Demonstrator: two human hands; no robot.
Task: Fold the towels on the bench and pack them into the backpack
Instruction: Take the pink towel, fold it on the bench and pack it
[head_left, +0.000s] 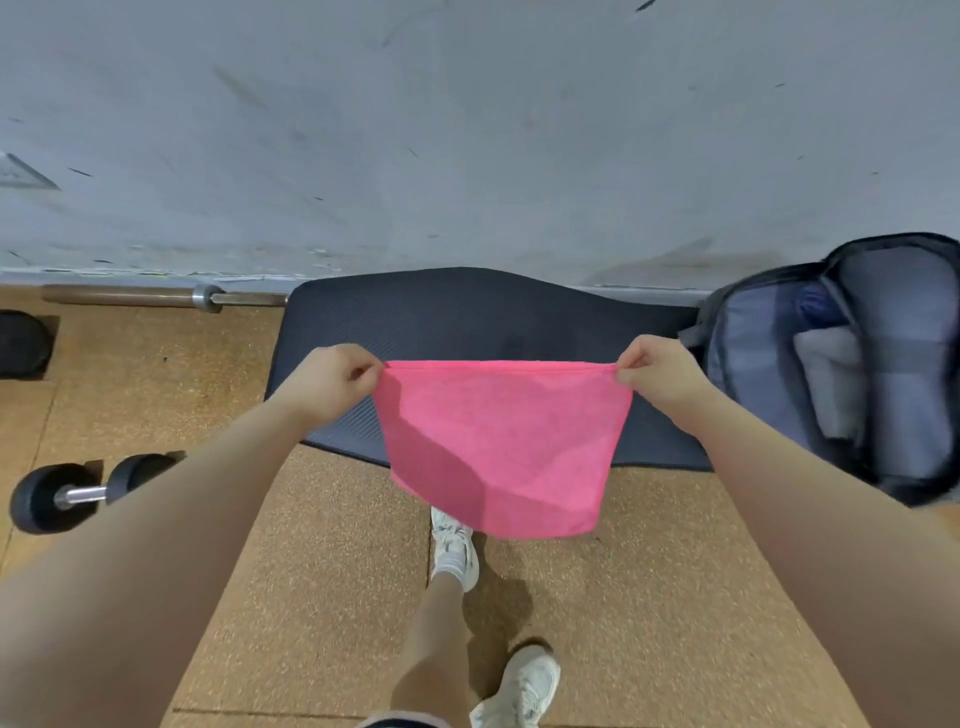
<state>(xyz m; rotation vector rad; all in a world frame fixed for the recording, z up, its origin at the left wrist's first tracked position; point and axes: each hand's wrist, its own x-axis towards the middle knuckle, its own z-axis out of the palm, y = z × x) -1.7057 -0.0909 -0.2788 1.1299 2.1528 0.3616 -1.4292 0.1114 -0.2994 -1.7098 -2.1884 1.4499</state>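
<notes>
Cork-coloured gym floor runs up to a scuffed grey wall, with a dark padded desk (467, 322) lying against it.

Stretched between the hands hangs a pink towel (501, 447), held in the air over the desk's near edge, its lower edge drooping free toward the floor. It looks thin, soft and very light, with no stiffness at all: it sags and creases wherever it is not held. Its top corners are the natural places to hold it, since tension along that edge keeps it flat for folding.

Each hand is held about level, arm reaching forward. The left hand (332, 384) pinches the top left corner, fingers curled in tight. The right hand (660, 374) pinches the top right corner the same way.

Just beyond the right hand stands the backpack (769, 364), unzipped, with folded cloth already inside. Out past the left hand lie a dumbbell (78, 493) and a barbell (156, 296).
</notes>
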